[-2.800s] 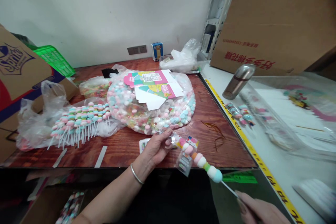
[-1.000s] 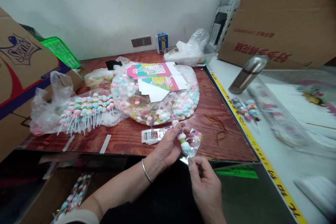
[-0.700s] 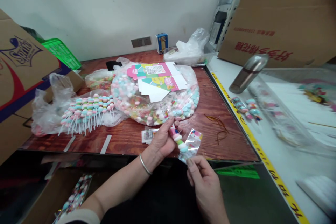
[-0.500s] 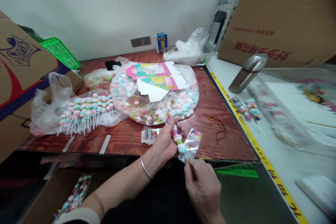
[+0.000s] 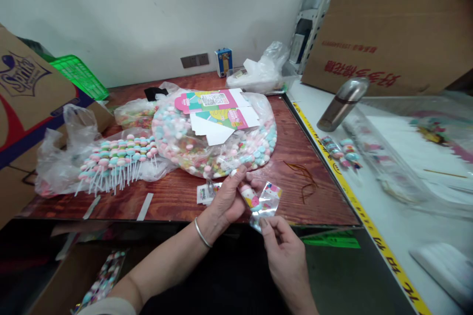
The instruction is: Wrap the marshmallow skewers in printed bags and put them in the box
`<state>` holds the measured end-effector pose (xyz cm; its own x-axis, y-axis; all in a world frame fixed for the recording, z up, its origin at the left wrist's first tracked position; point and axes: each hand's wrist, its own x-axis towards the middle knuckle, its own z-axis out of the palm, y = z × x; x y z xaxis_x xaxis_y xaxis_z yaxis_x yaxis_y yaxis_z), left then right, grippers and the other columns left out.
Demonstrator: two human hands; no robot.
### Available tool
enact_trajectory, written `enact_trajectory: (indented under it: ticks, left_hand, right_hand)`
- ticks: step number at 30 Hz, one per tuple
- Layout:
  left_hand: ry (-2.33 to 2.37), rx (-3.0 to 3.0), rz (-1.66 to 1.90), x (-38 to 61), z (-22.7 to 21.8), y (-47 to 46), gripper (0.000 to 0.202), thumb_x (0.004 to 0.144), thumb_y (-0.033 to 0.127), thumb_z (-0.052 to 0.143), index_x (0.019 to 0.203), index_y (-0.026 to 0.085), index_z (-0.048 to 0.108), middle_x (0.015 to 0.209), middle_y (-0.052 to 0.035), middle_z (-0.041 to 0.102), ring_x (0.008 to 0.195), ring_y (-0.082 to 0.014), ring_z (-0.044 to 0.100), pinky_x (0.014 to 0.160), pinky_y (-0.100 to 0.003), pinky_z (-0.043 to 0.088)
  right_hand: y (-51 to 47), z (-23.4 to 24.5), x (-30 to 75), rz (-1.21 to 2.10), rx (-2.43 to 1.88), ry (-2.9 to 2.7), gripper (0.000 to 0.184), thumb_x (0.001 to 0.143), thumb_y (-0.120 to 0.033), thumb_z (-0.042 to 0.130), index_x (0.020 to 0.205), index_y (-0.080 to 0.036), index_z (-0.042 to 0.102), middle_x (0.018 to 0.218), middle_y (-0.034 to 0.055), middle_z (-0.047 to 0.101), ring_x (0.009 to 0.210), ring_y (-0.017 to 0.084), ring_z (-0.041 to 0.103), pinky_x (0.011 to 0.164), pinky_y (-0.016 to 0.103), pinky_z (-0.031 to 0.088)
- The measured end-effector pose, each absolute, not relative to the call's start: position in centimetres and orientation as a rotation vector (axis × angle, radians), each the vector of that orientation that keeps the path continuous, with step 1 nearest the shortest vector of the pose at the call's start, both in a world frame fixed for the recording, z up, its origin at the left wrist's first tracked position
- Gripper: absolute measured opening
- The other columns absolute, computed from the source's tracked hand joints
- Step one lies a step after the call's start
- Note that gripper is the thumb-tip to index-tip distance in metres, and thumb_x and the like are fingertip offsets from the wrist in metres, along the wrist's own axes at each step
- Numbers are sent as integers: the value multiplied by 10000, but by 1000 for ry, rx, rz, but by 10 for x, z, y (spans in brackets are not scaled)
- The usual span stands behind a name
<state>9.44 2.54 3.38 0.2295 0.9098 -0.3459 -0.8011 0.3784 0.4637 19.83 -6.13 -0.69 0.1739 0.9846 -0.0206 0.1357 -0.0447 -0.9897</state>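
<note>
My left hand (image 5: pixel 229 196), with a bangle on the wrist, is closed around a marshmallow lollipop (image 5: pixel 255 208) in a clear printed candy bag (image 5: pixel 250 195). The bag's dotted, colourful print covers most of the sweets, and a pale blue end shows below it. Thumb and fingertips of my right hand (image 5: pixel 285 251) are pinched at the lower edge of clear film just below the lollipop. Beside both hands, a flat printed clear bag (image 5: pixel 272 197) lies at the table's front edge. Several small packets (image 5: pixel 207 193) lie beside my left hand, partly hidden.
A large bag of marshmallows (image 5: pixel 218 162) bears a flattened printed carton (image 5: pixel 218 108). Rows of marshmallow lollipops (image 5: pixel 118 155) lie at left, near a Sprite box (image 5: pixel 25 103). Brown twist ties (image 5: pixel 306 179) are at right. A metal flask (image 5: pixel 342 106) stands on the white surface.
The printed bag now covers more of the lollipop, whose coloured pieces showed earlier. My right hand has risen slightly, fingers still pinched. The view has shifted slightly.
</note>
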Motion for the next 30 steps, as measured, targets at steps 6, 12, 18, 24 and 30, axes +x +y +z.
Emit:
enact_trajectory:
  ticks: [6, 12, 18, 24, 30]
  left_hand:
    - [592, 172, 1064, 111, 21, 8, 261, 738, 310, 766, 843, 138, 600, 597, 46, 497, 559, -78, 519, 556, -196, 435]
    - [561, 130, 1149, 95, 15, 18, 230, 786, 290, 716, 931, 131, 636, 730, -6, 606, 682, -121, 605, 668, -249, 497]
    - [567, 88, 1204, 78, 20, 28, 239, 793, 229, 710, 992, 109, 653, 687, 9, 601, 628, -101, 606, 707, -265, 530]
    - [566, 43, 1222, 71, 17, 30, 141, 806, 236, 700, 822, 121, 619, 643, 25, 564, 564, -79, 561, 605, -231, 520]
    - [606, -113, 1212, 62, 22, 38, 259, 791, 323, 716, 734, 145, 536, 601, 46, 525, 507, -76, 532, 537, -221, 495]
  right_hand:
    - [-50, -4, 185, 857, -1485, -1206, 285, 885, -440, 524, 833, -183, 637, 734, 28, 669, 650, 154, 593, 633, 236, 451]
    - [-47, -8, 194, 840, -1506, -1237, 257, 860, -427, 548, 828, -189, 640, 759, 22, 664, 683, 157, 591, 659, 245, 442]
    - [-54, -10, 189, 1548, -1281, -835, 334, 800, -518, 620, 773, -189, 569, 531, -87, 363, 418, 63, 292, 413, 202, 268]
    - [-56, -11, 181, 1234, -1333, -1113, 270, 833, -411, 618, 701, -186, 549, 583, -48, 454, 516, 86, 405, 496, 210, 329]
    - [-60, -15, 182, 146, -1323, -1783, 98, 876, -145, 551, 805, -192, 599, 676, -2, 572, 618, 130, 504, 645, 265, 382]
